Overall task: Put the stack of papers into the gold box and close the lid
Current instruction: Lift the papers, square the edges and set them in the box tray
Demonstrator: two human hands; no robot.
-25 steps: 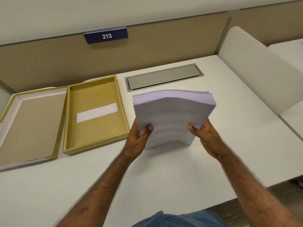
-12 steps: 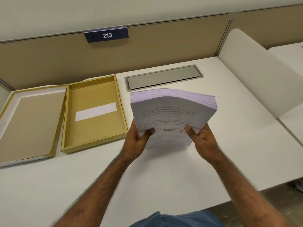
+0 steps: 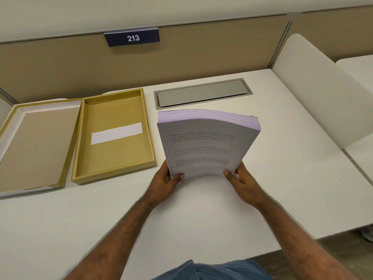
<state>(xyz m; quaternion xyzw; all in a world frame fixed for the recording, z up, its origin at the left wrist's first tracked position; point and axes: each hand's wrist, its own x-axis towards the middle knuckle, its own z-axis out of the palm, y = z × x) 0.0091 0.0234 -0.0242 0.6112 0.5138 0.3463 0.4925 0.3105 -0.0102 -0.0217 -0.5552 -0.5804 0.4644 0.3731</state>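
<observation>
A thick stack of printed white papers [image 3: 203,142] stands nearly upright on its lower edge on the desk, its top bowing away from me. My left hand [image 3: 164,182] grips its lower left corner and my right hand [image 3: 241,181] grips its lower right corner. The open gold box [image 3: 80,170] lies just left of the stack, a white strip on its floor and nothing else in it. Its lid [image 3: 66,158] lies upside down further left, touching the box.
A grey cable hatch [image 3: 201,93] is set into the white desk [image 3: 101,229] behind the papers. A tan partition with a "213" sign [image 3: 132,38] runs along the back. A white divider panel [image 3: 323,93] stands at the right.
The stack has come slightly lower and closer to me in both hands, its lower edge now on the desk. Box and lid have not moved.
</observation>
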